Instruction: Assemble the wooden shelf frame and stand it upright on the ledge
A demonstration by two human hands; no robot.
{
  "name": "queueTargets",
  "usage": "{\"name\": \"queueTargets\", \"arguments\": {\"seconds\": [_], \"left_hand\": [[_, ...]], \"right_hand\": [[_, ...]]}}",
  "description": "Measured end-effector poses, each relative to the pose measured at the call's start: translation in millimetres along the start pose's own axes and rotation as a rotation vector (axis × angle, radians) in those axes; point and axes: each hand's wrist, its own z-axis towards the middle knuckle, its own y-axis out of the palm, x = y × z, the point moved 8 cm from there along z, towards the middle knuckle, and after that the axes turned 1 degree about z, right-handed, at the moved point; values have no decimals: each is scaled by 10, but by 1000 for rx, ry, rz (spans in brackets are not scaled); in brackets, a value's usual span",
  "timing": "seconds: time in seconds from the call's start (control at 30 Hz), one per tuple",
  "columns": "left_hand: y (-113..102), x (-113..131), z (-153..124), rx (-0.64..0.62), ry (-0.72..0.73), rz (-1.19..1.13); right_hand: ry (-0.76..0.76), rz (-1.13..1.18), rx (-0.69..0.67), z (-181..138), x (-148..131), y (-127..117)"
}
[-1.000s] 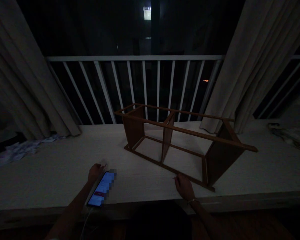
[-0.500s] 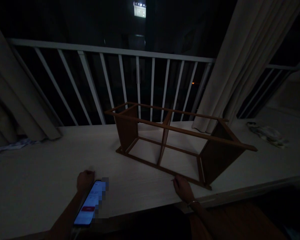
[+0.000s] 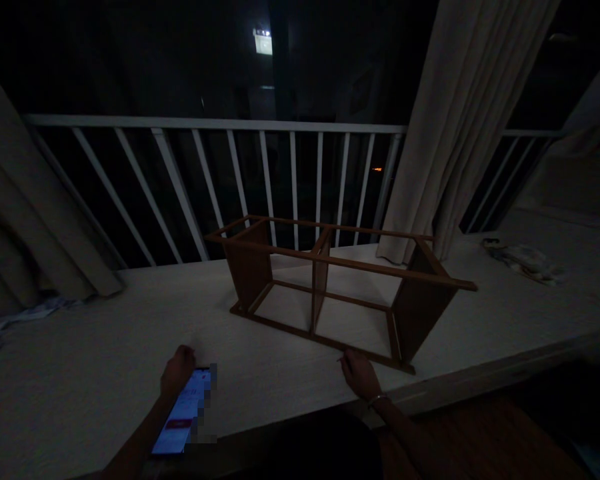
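Note:
My left hand (image 3: pixel 179 369) rests on the pale ledge, its fingers curled closed; whether anything is in them is too dark to see. Just beside it lies a lit smartphone (image 3: pixel 183 407), partly behind my forearm and partly blurred out by blocks. A brown wooden rack frame (image 3: pixel 314 287) with a middle divider stands on the ledge in front of me. Close to its near bottom rail is my right hand (image 3: pixel 360 375), fingers bent inward and a bracelet at the wrist. I cannot tell if it touches the rail or pinches something small.
A white railing (image 3: pixel 220 125) runs along the dark window behind the rack. Curtains hang at the left (image 3: pixel 35 200) and right (image 3: pixel 430 133). A crumpled cloth-like item (image 3: pixel 525 260) lies on the ledge (image 3: pixel 145 313) to the right. The ledge's front edge drops to a darker floor.
My view has shifted and levelled slightly, so the rack's right end appears further left and the railing lower. Both hands keep nearly the same places and stay curled.

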Motion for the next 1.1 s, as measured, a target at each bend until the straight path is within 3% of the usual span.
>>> {"name": "queueTargets", "arguments": {"seconds": [0.23,0.43,0.6,0.8,0.97,1.1], "left_hand": [[114,962,-297,-113,305,-360],[368,1496,-924,-138,406,-638],[501,1383,-1379,-74,316,-700],[534,1063,-1505,107,125,-735],[624,1166,-1536,71,164,-738],[627,1240,-1592,100,100,-846]], "right_hand": [[-62,61,22,-82,44,-72],[-16,111,15,-152,60,-207],[31,176,0,-200,67,-261],[92,251,-64,-240,26,-361],[110,235,-65,-268,-50,-450],[165,185,-78,-284,-138,-423]]}}
